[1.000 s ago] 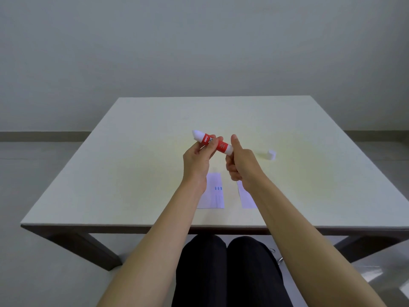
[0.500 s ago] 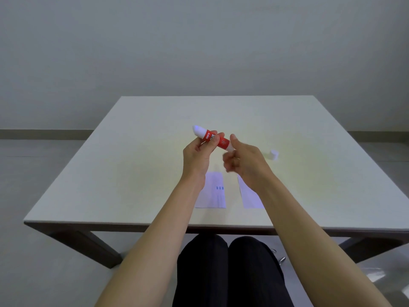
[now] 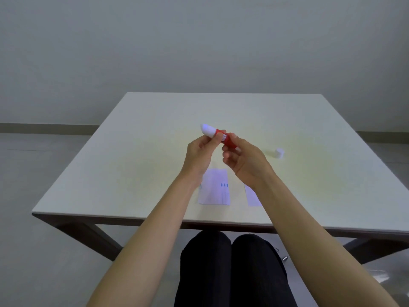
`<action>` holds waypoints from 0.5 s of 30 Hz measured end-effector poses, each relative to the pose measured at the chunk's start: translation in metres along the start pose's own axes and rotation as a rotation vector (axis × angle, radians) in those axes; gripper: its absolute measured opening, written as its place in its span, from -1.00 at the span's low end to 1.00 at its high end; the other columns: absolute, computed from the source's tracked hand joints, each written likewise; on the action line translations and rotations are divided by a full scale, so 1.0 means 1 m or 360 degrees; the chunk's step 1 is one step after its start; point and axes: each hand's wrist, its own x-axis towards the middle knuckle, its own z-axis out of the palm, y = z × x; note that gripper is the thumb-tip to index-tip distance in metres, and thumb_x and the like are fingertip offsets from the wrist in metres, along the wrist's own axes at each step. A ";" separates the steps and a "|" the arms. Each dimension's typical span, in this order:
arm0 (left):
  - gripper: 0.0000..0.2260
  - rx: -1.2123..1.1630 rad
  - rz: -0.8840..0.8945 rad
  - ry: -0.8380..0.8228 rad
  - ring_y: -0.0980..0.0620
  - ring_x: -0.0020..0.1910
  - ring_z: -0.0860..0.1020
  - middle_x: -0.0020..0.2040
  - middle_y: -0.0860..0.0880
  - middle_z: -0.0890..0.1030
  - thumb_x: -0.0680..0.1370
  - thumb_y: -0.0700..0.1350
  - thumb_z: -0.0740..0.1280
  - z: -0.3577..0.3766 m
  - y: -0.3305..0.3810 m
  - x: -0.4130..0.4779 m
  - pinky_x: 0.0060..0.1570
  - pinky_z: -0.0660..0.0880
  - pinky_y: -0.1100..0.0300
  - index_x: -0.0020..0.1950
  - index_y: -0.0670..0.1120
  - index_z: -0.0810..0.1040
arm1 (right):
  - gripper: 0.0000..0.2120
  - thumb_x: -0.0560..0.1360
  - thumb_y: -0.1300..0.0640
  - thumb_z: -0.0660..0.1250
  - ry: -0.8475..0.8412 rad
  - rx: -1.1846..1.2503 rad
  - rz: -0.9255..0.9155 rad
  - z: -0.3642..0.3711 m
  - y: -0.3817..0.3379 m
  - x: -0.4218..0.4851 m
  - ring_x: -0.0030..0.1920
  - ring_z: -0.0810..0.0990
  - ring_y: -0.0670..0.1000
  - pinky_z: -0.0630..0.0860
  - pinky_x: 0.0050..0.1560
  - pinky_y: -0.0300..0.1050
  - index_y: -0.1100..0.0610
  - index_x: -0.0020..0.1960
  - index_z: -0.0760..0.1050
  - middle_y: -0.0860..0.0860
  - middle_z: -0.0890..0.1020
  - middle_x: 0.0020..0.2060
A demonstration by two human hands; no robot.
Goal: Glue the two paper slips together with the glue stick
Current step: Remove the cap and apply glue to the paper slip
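The right hand (image 3: 245,160) has re-closed its fingers on the glue stick (image 3: 218,136) base, beside the gripping left hand (image 3: 200,155). Probably still twisting glue out; both slips (image 3: 214,187) lie untouched below.

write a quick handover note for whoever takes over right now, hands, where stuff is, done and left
Left hand: fingers pinch the glue stick near its white glue end, held in the air over the table.
Right hand: fingers on the stick's red lower end.
Cap: off, standing on the table to the right.
Paper slips: left slip and right slip lie flat and apart near the front edge, the right one partly hidden by the right forearm.
Done: stick uncapped, glue showing.
Left: spread glue on one slip, press the other onto it, recap.
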 end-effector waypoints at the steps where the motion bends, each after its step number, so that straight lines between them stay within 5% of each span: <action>1: -0.88 0.0107 0.0070 -0.0051 0.43 0.00 0.56 0.04 0.17 0.65 0.53 -0.01 0.34 -0.009 0.004 0.002 0.01 0.39 0.45 0.01 0.06 0.64 | -0.89 0.51 0.14 0.34 0.0109 0.0113 0.0003 -0.001 0.000 0.001 -0.52 0.45 -0.06 0.48 -0.43 -0.27 0.19 -0.09 0.53 0.03 0.51 -0.41; 4: -0.54 0.0670 0.0151 -0.0273 0.39 0.29 0.40 0.25 0.23 0.52 0.46 0.10 0.38 -0.052 0.008 0.005 0.29 0.31 0.37 0.34 0.04 0.47 | -0.91 0.49 0.14 0.35 0.0374 0.0218 -0.0062 -0.018 -0.006 0.005 -0.56 0.34 -0.09 0.34 -0.44 -0.28 0.11 -0.19 0.54 -0.04 0.42 -0.49; 7: -0.34 0.1612 -0.0054 -0.0576 0.15 0.53 0.04 0.53 0.08 0.21 0.40 0.23 0.37 -0.089 -0.010 -0.008 0.51 -0.12 0.05 0.46 0.15 0.29 | -0.92 0.46 0.17 0.36 0.0481 -0.0019 -0.0096 -0.034 -0.008 0.004 -0.51 0.35 -0.06 0.33 -0.39 -0.25 0.14 -0.20 0.55 -0.01 0.36 -0.44; 11: -0.29 0.1604 0.0032 -0.0689 0.28 0.48 -0.13 0.54 0.10 0.10 0.44 0.19 0.37 -0.089 -0.040 -0.023 0.45 -0.23 0.12 0.52 0.11 0.14 | -0.89 0.44 0.16 0.36 0.0502 -0.0747 -0.0279 -0.030 0.010 -0.001 -0.56 0.44 -0.03 0.42 -0.45 -0.19 0.17 -0.23 0.58 0.05 0.49 -0.46; 15: -0.24 0.1952 0.0110 -0.0738 0.13 0.55 -0.15 0.55 0.19 0.09 0.44 0.26 0.31 -0.085 -0.051 -0.017 0.48 -0.29 -0.06 0.54 0.09 0.08 | -0.85 0.40 0.04 0.34 0.0414 -0.1390 -0.0476 -0.018 0.025 -0.007 -0.53 0.53 -0.08 0.45 -0.39 -0.25 0.04 -0.28 0.63 -0.04 0.66 -0.44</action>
